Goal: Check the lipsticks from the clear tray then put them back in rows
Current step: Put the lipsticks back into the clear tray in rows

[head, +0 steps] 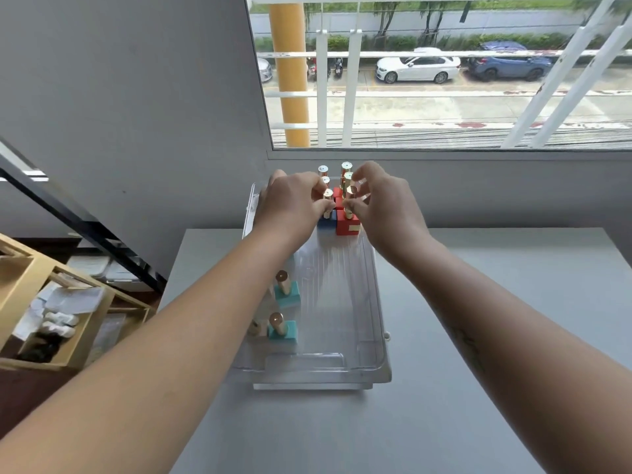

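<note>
Lipsticks (337, 186) are standing upright in the clear tray (380, 319), which is sitting on the grey table (496, 302) under a window. Most are crowding the far end in two short files, gold caps up, square bases touching. Judgement: these are the rows being built, packed from the back wall forward so that the near floor is open for the rest.

Two teal-based lipsticks (286, 295) are standing along the near left wall, well apart from the far group, probably waiting their turn. Something pale is showing beside the nearer one, but the left forearm is covering most of it; cannot tell what it is.

Left hand (290, 203): fingers are curling inward, tips pinching the gold cap of the blue-based lipstick (325, 223) at the front of the left file.

Right hand (388, 208): thumb and forefinger are pinching the gold tube of the red-based lipstick (347, 228) at the front of the right file; the other fingers are fanning loosely above it.

Both bases appear to be resting on the tray floor, side by side and touching. Judgement: gripping high on the caps is leaving the bases free to be squared against each other without fingers knocking the tubes behind.
</note>
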Available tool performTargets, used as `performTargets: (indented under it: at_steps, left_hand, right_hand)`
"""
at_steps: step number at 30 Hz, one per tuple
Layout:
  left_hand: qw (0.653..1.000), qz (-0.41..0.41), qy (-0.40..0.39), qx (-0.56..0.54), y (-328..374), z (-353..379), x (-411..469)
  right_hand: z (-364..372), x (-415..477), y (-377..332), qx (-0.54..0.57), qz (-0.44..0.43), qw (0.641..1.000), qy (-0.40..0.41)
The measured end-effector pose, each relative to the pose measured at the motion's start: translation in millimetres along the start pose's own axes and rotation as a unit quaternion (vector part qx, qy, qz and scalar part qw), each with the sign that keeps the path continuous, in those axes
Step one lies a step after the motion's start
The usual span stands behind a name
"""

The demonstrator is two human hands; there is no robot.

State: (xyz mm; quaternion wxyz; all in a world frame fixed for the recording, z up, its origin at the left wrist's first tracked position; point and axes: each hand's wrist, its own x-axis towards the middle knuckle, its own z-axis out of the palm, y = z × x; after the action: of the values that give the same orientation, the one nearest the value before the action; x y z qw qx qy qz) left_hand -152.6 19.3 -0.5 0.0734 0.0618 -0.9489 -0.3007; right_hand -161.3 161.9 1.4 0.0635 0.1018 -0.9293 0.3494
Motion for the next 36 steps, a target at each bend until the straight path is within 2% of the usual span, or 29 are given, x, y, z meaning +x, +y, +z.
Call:
performTargets:
  at_steps: [4,11,17,25,36]
  left_hand:
    - [0.999,0.020,0.004,-0.046,0.7,-6.4,-3.7]
    - [0.996,0.060,0.030,-0.051,-11.0,-27.5,-16.5]
    - [0.997,0.062,0.034,-0.031,-32.3,-47.1,-29.8]
    - [0.999,0.017,0.035,-0.004,-65.3,-65.6,-41.3]
    - [0.998,-0.002,-0.066,0.025,-78.5,-59.0,-47.3]
  right_hand:
    - [0.8,-10.8,4.4,0.013,-0.012,0.999,0.030]
    - [0.2,-32.1,-3.8,0.012,-0.033,0.997,0.062]
    - [4.8,-35.4,-31.0,0.012,-0.051,0.998,-0.022]
    - [20.6,-24.6,-61.2,-0.013,-0.047,0.993,-0.103]
    - [45.0,-15.7,-69.4,-0.072,-0.052,0.984,-0.155]
